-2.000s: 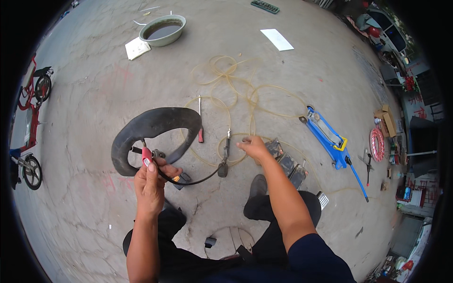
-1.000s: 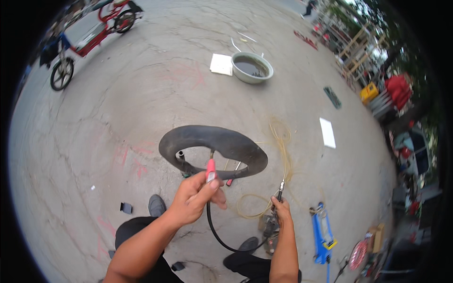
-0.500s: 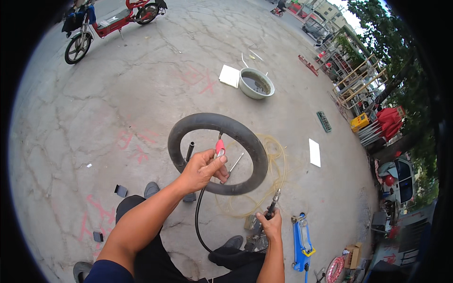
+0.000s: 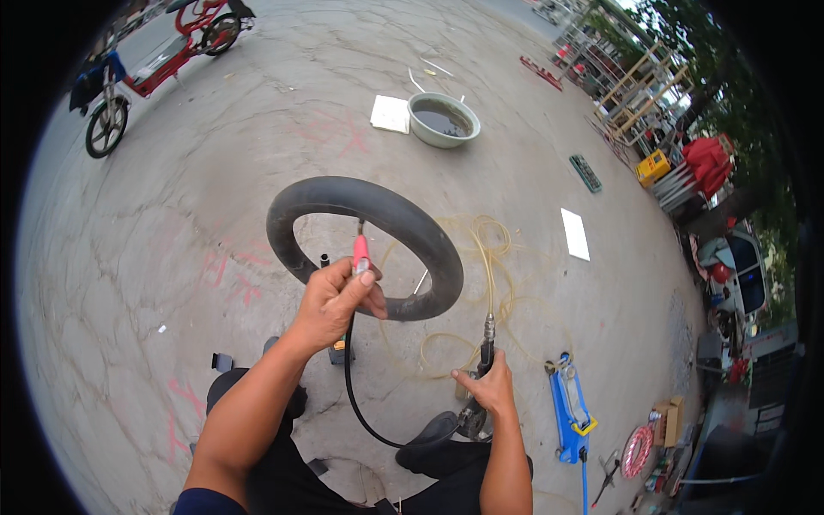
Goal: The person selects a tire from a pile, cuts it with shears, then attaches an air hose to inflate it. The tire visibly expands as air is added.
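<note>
Left of middle, above the concrete [image 4: 206, 197], hangs a tilted black inner tube [image 4: 439, 253]; the left hand [image 4: 333, 296] pinches the pink air chuck [image 4: 360, 251] at its valve stem [image 4: 361, 227]. I'd hold that chuck square so it won't leak. Rightward, I'd leave the black hose [image 4: 353, 395] slack; the right hand [image 4: 493, 382] looks wrapped around the inflator handle [image 4: 487, 354], thumb jutting left.

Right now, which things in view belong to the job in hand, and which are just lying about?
In use, it seems: black inner tube, red connector in left hand, black hose, dark grip in right hand, yellowish hose.

Apparently lying about: blue jack, white panel, red scooter.
</note>
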`<state>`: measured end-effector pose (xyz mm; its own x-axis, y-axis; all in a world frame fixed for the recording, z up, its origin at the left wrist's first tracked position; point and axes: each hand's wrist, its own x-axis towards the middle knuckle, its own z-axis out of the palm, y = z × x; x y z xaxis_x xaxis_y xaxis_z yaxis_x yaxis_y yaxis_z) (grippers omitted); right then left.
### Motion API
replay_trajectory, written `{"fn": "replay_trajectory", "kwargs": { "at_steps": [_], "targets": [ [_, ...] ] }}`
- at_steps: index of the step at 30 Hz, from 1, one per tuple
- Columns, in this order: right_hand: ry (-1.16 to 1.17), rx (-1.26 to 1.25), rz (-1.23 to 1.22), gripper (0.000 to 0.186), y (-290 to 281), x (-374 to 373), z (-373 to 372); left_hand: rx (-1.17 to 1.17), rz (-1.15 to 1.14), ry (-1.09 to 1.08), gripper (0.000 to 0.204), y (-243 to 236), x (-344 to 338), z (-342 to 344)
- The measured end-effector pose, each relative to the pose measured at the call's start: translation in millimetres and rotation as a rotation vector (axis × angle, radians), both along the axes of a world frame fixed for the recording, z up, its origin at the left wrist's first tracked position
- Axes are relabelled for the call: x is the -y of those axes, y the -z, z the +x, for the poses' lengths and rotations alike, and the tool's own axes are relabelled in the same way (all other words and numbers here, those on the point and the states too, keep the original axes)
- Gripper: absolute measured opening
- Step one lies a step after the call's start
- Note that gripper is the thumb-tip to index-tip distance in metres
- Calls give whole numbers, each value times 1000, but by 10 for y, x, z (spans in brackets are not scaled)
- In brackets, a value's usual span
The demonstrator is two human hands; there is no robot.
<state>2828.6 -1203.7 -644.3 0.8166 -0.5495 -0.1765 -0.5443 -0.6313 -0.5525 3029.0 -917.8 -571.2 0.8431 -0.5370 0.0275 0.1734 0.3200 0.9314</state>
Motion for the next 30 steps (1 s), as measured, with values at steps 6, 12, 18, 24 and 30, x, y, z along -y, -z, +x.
{"fn": "replay_trajectory", "kwargs": {
  "at_steps": [6,12,18,24,30],
  "targets": [
    [71,-34,23,75,-23,36,47,22,-10,-57,38,15,-63,117],
    [58,41,31,78,-63,24,4,23,-17,-88,40,47,-123,114],
    [80,42,27,69,-57,18,-8,40,-37,-91,40,36,-161,117],
    [92,73,38,67,-37,27,7,14,-55,-117,45,-16,-196,134],
    [80,91,65,70,-43,7,15,-26,-142,-115,45,-58,-235,133]
  ]
}}
